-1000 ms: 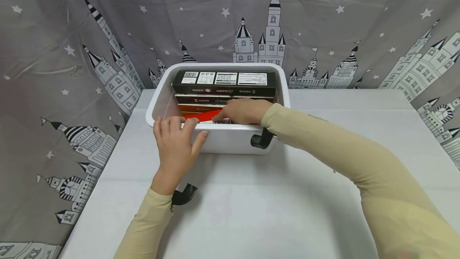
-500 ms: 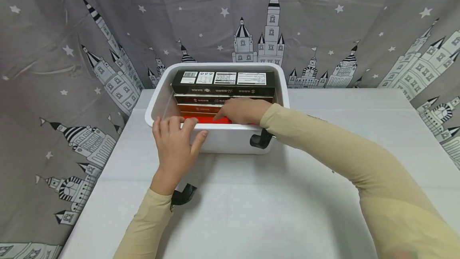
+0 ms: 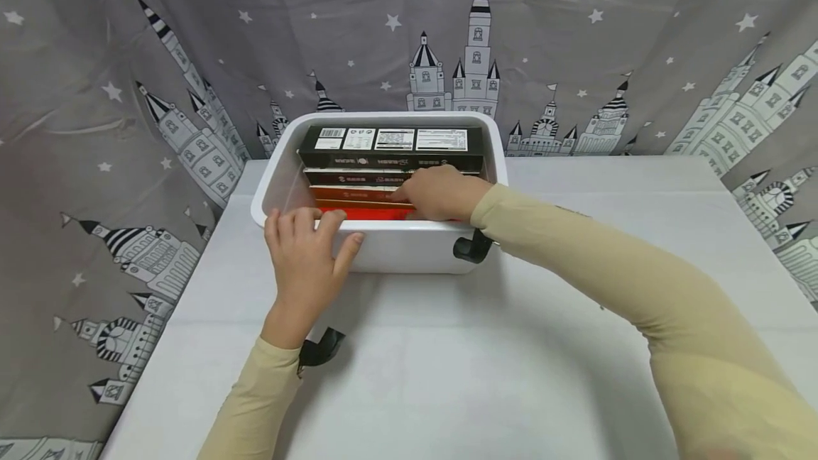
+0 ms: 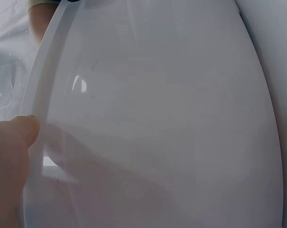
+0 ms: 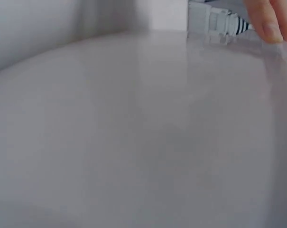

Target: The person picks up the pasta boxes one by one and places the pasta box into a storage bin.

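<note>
A white plastic bin (image 3: pixel 383 250) holds several flat boxes on edge, one behind another. My left hand (image 3: pixel 303 265) grips its front rim at the left, fingers over the edge and thumb (image 4: pixel 27 129) outside against the wall. Inside the bin, my right hand (image 3: pixel 441 194) reaches down at the front right, at a bright red pack (image 3: pixel 377 214) lying low behind the front wall. Its fingertips are mostly hidden, so its hold cannot be made out. In the right wrist view the bin's outer wall (image 5: pixel 171 128) fills most of the picture.
Behind the red pack stand orange-brown boxes (image 3: pixel 351 194), then dark boxes, the rearmost a black box (image 3: pixel 391 160) with white labels. The bin sits on a white-covered table (image 3: pixel 447 360). A grey castle-print curtain (image 3: pixel 358 20) hangs behind. Black wrist mounts (image 3: pixel 471 247) stick out from both sleeves.
The red pack, tilted with white lettered packaging beside it a second ago, now lies level and lower, the white part out of sight. My right hand has shifted slightly right; the left keeps its place.
</note>
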